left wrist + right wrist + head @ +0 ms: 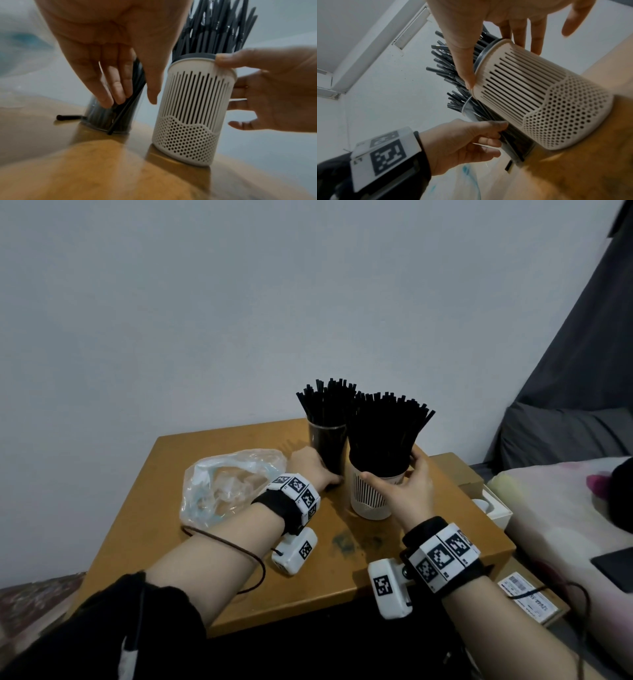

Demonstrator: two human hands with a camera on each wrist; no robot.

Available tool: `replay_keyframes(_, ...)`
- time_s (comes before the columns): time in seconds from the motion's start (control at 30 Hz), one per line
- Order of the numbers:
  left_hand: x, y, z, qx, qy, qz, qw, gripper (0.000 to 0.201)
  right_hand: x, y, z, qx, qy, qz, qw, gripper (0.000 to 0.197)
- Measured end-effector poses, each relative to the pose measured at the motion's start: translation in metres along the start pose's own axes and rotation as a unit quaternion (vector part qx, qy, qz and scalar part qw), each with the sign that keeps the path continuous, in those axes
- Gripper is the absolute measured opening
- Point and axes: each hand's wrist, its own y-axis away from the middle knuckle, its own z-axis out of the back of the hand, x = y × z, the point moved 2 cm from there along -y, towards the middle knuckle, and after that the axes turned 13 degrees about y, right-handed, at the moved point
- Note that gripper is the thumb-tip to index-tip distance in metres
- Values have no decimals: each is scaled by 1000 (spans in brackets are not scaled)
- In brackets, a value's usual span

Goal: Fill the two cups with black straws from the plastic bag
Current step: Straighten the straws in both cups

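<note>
Left hand: our left hand (310, 465) rests against the clear cup (326, 448), its fingers (109, 86) straight and laid on the outer wall, low down; we see no curl round it.
Right hand: our right hand (406, 486) spans the rim of the white slotted cup (371, 494), thumb on the near lip and the other fingers (527, 35) reaching round the far side. They touch the cup but are barely curled, so we call the hand released rather than grasping.
Straws: the black straws (387, 426) stand upright in both cups, fanning out above the rims; one stray straw (68, 117) lies flat on the table (212, 570), just left of the clear cup's base.
Bag: the plastic bag (222, 484) lies crumpled left of our left hand and looks emptied.
Key relation: the stray straw lies on the table behind the clear cup, on the bag's side, long axis crossways to the upright bundles. Our left hand is clearly the nearer one.
Judgement: both cups look full; we take that straw to be the last one left.
</note>
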Motion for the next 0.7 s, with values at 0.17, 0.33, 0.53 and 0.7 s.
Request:
replay_keyframes(0.17,-6,1,-2,-35,-25,-34,998,25,-1,-1,1,21,-14,7,1000,96)
replay_keyframes(0.33,-8,3,1,-48,-45,-39,997,18,-4,-2,0,27,-20,11,999,97)
replay_keyframes(0.53,-8,22,20,-63,33,-36,997,13,-1,-3,3,29,-18,18,999,97)
replay_keyframes(0.7,-13,52,50,-95,95,-60,989,12,17,13,21,-62,-27,61,996,91)
